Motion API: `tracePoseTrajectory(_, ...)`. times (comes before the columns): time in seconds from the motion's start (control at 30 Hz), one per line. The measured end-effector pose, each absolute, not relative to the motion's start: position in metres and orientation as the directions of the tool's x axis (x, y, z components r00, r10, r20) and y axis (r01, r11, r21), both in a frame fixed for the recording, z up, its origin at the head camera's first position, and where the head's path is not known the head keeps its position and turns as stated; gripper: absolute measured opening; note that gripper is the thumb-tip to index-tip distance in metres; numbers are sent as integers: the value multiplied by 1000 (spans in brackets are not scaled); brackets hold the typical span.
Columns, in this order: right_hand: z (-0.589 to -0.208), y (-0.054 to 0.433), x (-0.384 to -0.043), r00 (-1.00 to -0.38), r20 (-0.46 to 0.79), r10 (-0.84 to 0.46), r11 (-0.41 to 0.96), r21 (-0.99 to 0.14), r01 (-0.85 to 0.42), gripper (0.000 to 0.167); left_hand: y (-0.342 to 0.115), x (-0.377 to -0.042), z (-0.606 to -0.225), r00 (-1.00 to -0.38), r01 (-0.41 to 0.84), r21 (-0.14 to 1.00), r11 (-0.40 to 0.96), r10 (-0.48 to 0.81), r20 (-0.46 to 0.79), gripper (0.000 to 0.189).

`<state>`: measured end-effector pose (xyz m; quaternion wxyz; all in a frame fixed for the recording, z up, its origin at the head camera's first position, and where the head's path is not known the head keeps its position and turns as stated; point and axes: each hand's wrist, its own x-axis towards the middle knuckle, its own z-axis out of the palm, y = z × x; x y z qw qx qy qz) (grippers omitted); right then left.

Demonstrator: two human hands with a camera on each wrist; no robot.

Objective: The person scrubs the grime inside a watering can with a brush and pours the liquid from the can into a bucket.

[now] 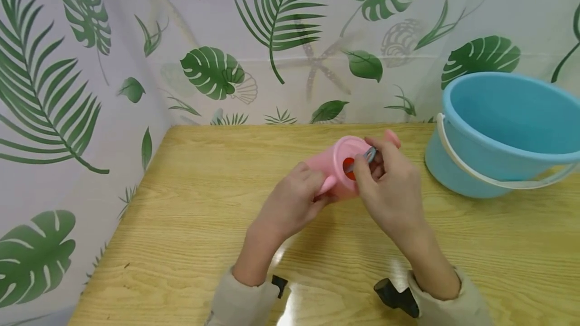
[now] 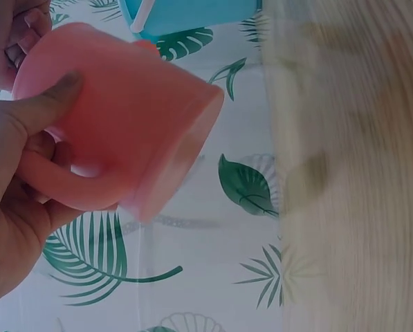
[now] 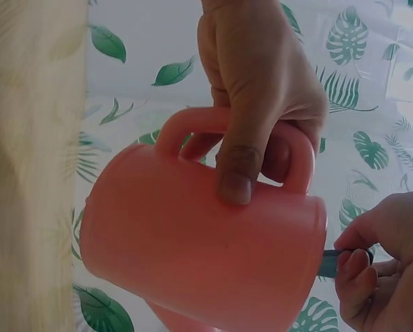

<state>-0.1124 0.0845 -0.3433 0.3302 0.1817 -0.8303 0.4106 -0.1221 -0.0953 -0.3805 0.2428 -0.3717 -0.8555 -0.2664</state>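
Note:
A pink mug (image 1: 320, 161) is held tilted above the table, its mouth turned toward the right hand. My left hand (image 1: 290, 200) grips its handle (image 2: 75, 185), with the thumb on the mug's side. At the mouth, my right hand (image 1: 399, 192) pinches a small blue-grey object with a looped end (image 1: 370, 154). The object's other end reaches into the mug, and its kind cannot be made out. Something red (image 1: 347, 162) shows inside the mug. A rounded pink piece (image 1: 392, 138) sticks out behind the right fingers; what it belongs to is hidden.
To the right on the wood-grain table (image 1: 204, 175) stands a light blue bucket (image 1: 471, 165) with a white handle (image 1: 471, 170). A leaf-patterned sheet (image 1: 290, 84) covers the wall behind and at the left. Both sleeves carry black mounts near the wrists.

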Motion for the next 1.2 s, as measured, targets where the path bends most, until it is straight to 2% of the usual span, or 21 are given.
tracePoseTrajectory(0.1,-343,85,-114,-710,703,-22,620,-548,-561,25,-92,-121,-382,-607,753,261,604,486,629,36)
tracePoseTrajectory(0.23,-342,88,-116,-742,670,2,611,-588,-530,26,-89,-121,-382,-598,742,233,629,465,652,35)
tracePoseTrajectory(0.4,-343,90,-120,-731,681,23,604,-592,-533,6,-87,-119,-382,-602,722,226,654,433,671,33)
tracePoseTrajectory(0.57,-342,92,-119,-693,720,-23,629,-528,-570,24,-84,-119,-382,-602,716,228,660,417,681,32)
tracePoseTrajectory(0.8,-336,100,-118,-687,711,-148,751,-371,-545,36,-81,-119,-381,-583,726,213,654,422,694,34)
tracePoseTrajectory(0.9,-339,99,-121,-630,754,-185,750,-306,-587,32,-78,-119,-383,-574,727,199,657,423,701,35)
tracePoseTrajectory(1.07,-344,94,-127,-488,852,-193,692,-234,-683,10,-76,-120,-387,-573,714,198,671,399,716,35)
tracePoseTrajectory(1.2,-342,93,-127,-390,901,-191,638,-188,-747,19,-76,-120,-387,-567,710,194,677,386,728,32)
